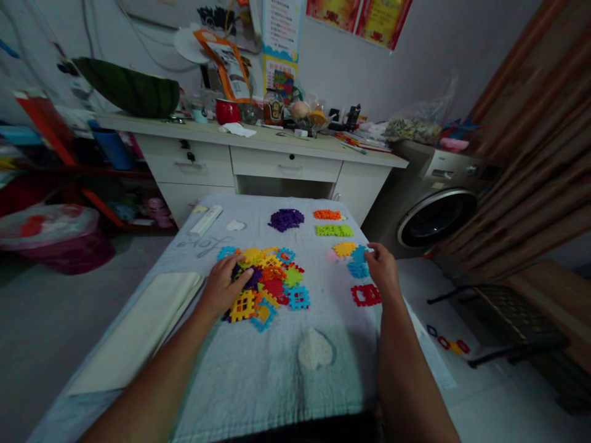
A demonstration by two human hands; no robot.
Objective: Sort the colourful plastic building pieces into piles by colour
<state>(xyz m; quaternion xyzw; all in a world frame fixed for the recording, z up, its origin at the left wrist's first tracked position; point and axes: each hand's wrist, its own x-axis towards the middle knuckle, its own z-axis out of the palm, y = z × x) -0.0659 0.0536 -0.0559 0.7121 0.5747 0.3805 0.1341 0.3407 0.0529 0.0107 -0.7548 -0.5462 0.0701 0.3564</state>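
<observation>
A mixed heap of colourful plastic building tiles lies in the middle of a small table covered with a pale blue towel. My left hand rests on the heap's left side, fingers curled around a purple tile. My right hand touches a small stack of blue tiles at the right, fingers bent on it. Sorted groups lie around: purple tiles, orange tiles, green tiles, yellow tiles and red tiles.
A folded cream cloth lies on the table's left side, and a white tube at its far left. Behind stands a cluttered white desk, with a washing machine to the right. Loose tiles lie on the floor.
</observation>
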